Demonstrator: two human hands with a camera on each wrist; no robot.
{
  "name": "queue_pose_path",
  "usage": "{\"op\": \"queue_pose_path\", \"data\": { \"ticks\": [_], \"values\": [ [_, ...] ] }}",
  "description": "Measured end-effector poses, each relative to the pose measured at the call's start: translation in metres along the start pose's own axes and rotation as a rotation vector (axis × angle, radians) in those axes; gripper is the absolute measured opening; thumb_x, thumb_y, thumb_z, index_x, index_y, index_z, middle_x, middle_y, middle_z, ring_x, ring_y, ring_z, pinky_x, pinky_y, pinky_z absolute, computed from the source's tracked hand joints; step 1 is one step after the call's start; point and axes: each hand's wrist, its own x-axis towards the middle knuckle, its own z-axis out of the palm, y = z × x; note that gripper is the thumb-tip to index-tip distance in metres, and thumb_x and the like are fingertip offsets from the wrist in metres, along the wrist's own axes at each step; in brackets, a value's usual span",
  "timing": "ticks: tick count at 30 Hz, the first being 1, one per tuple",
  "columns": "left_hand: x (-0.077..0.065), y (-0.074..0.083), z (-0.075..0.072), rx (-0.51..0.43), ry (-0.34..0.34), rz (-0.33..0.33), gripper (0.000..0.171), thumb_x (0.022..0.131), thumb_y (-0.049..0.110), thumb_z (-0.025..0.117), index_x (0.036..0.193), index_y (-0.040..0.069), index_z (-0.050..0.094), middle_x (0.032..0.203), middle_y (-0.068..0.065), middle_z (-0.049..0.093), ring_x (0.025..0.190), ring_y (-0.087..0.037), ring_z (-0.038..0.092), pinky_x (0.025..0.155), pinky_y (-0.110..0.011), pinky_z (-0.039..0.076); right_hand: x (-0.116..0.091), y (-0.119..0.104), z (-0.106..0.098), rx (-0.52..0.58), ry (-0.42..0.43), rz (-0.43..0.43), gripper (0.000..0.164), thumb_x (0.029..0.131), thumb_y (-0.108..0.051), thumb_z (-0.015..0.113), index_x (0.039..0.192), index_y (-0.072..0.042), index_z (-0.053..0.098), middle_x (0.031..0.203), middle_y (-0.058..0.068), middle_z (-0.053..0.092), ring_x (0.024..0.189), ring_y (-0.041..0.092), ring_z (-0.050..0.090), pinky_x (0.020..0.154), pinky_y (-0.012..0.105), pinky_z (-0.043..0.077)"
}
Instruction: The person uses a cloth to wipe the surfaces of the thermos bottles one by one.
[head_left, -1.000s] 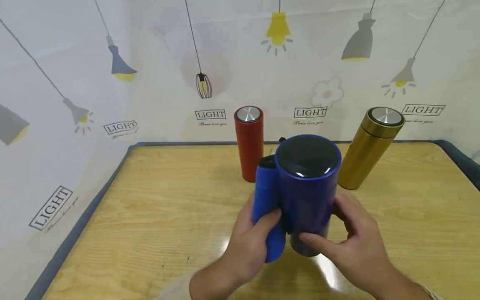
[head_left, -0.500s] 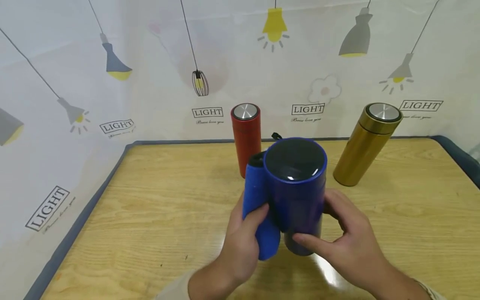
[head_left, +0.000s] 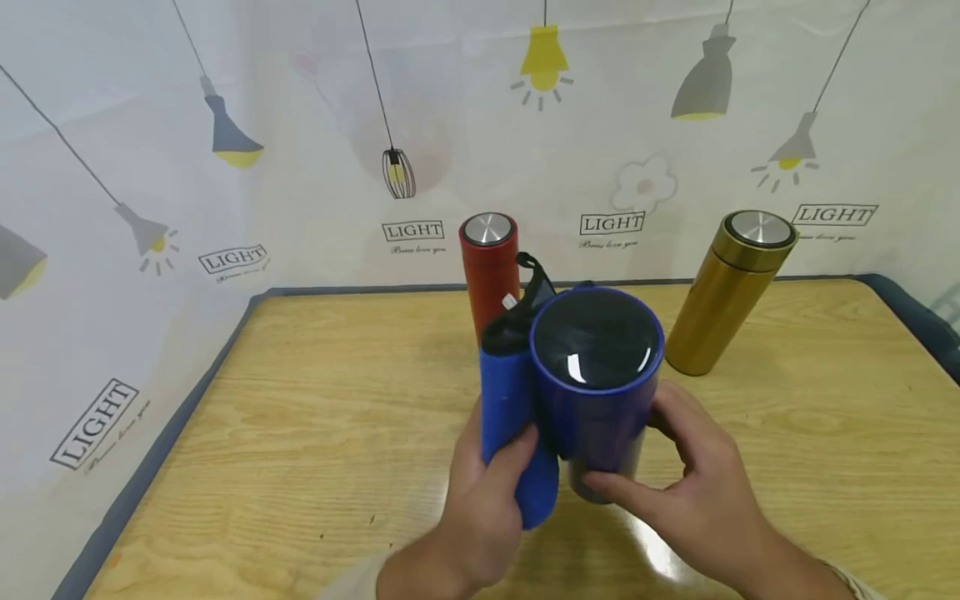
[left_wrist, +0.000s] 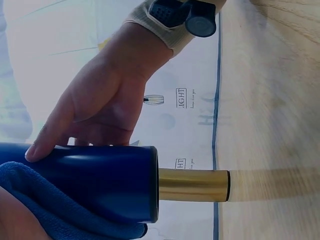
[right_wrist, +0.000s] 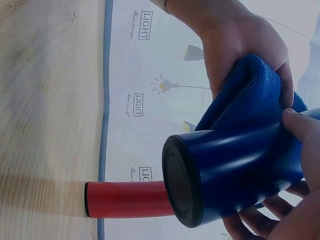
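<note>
A blue thermos (head_left: pixel 600 417) with a glossy dark lid is held up over the table, its top tipped toward me. My right hand (head_left: pixel 701 492) grips its lower part from the right, thumb in front and fingers behind. On the other side my left hand (head_left: pixel 483 500) holds a folded blue cloth (head_left: pixel 504 400) against the thermos, thumb across the cloth. A black upper edge and a loop stand out from the cloth's top. In the right wrist view, the thermos's dark base (right_wrist: pixel 181 181) shows, with the cloth (right_wrist: pixel 250 95) along its side.
Behind the cloth a red thermos (head_left: pixel 489 267) stands upright, partly covered. A gold thermos (head_left: pixel 727 300) stands at the back right. Both are on the wooden table (head_left: pixel 315 417), whose far edge meets a printed cloth backdrop (head_left: pixel 315 183).
The thermos has shifted left and slightly down in view, along with both hands. The cloth's black top edge has spread upward, so its loop now shows in front of the red thermos.
</note>
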Motion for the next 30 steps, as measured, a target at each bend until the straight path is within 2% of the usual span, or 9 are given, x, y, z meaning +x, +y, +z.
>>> {"op": "queue_pose_path", "data": {
  "ticks": [7, 13, 17, 20, 26, 30],
  "values": [
    [0.0003, 0.0021, 0.0013, 0.036, -0.1, -0.052, 0.052, 0.101, 0.014, 0.044, 0.151, 0.005, 0.033, 0.146, -0.019, 0.048, 0.132, -0.029, 0.048, 0.113, -0.035, 0.039, 0.0009, 0.0031, -0.0004, 0.056, 0.053, -0.015, 0.087, 0.052, 0.012, 0.09, 0.132, 0.004, 0.057, 0.127, 0.006, 0.064, 0.113, 0.011, 0.062, 0.094, 0.016, 0.05],
    [0.0014, -0.0009, 0.0016, 0.043, -0.162, -0.029, 0.051, 0.102, 0.012, 0.04, 0.152, 0.005, 0.031, 0.146, -0.02, 0.048, 0.134, -0.031, 0.047, 0.114, -0.037, 0.038, -0.0004, 0.0048, -0.0007, 0.085, 0.079, -0.018, 0.083, 0.056, 0.012, 0.089, 0.132, 0.007, 0.056, 0.126, 0.008, 0.063, 0.112, 0.013, 0.063, 0.094, 0.016, 0.05],
    [0.0008, -0.0017, 0.0005, 0.03, -0.159, -0.069, 0.052, 0.103, 0.015, 0.037, 0.154, 0.008, 0.026, 0.151, -0.017, 0.044, 0.137, -0.033, 0.044, 0.116, -0.049, 0.034, -0.0013, 0.0015, -0.0008, 0.012, 0.034, 0.059, 0.084, 0.059, 0.012, 0.087, 0.136, 0.0, 0.056, 0.129, 0.004, 0.062, 0.114, 0.009, 0.061, 0.094, 0.015, 0.049],
    [0.0001, -0.0025, 0.0009, 0.037, -0.144, -0.078, 0.052, 0.104, 0.016, 0.037, 0.154, 0.009, 0.025, 0.151, -0.015, 0.043, 0.138, -0.033, 0.043, 0.116, -0.052, 0.033, -0.002, -0.0004, 0.0, -0.047, 0.001, 0.086, 0.083, 0.06, 0.008, 0.088, 0.136, -0.004, 0.057, 0.13, 0.003, 0.062, 0.115, 0.007, 0.059, 0.093, 0.014, 0.049],
    [-0.0012, -0.0023, 0.0011, 0.037, -0.163, -0.029, 0.052, 0.104, 0.014, 0.036, 0.154, 0.006, 0.024, 0.151, -0.018, 0.042, 0.137, -0.033, 0.043, 0.115, -0.051, 0.034, -0.0033, 0.0013, 0.0013, -0.046, 0.014, 0.004, 0.081, 0.057, 0.006, 0.09, 0.132, -0.001, 0.059, 0.128, 0.005, 0.063, 0.117, 0.008, 0.057, 0.094, 0.013, 0.048],
    [-0.0007, 0.0009, 0.0005, 0.027, -0.146, -0.026, 0.052, 0.103, 0.014, 0.038, 0.154, 0.006, 0.026, 0.151, -0.017, 0.043, 0.136, -0.032, 0.043, 0.116, -0.047, 0.033, -0.0016, 0.0026, 0.0009, -0.014, 0.027, -0.036, 0.079, 0.059, 0.0, 0.092, 0.131, 0.001, 0.059, 0.128, 0.005, 0.063, 0.117, 0.011, 0.058, 0.094, 0.014, 0.048]
  ]
}}
